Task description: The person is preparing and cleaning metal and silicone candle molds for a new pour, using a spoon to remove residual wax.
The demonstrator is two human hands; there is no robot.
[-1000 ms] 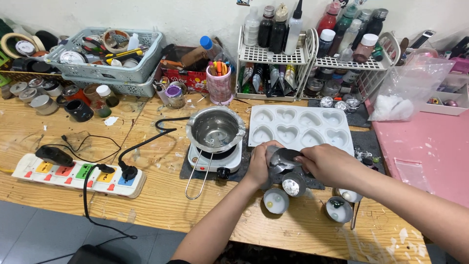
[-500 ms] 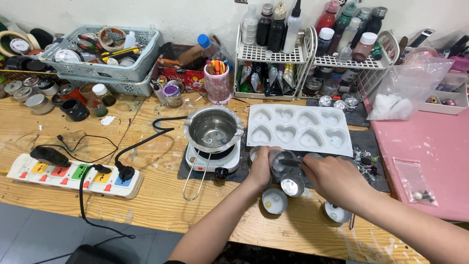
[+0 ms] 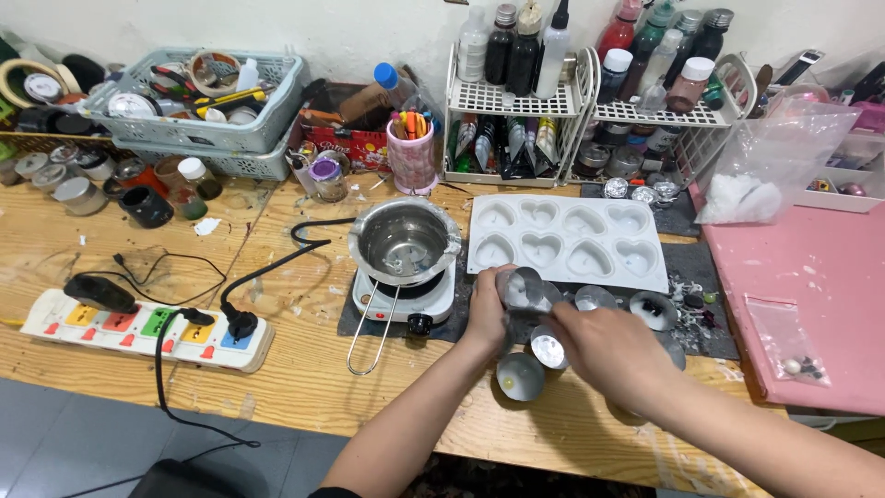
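Your setting: wooden worktable, stained and scuffed, standing against a plain white wall. Grey floor shows below the table's near edge. Pink mat covers your right end. Lighting is even, without hard shadows.

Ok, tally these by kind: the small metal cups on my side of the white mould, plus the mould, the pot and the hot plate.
small metal cups: 5
white heart mould: 1
metal pot: 1
hot plate: 1
Total: 8
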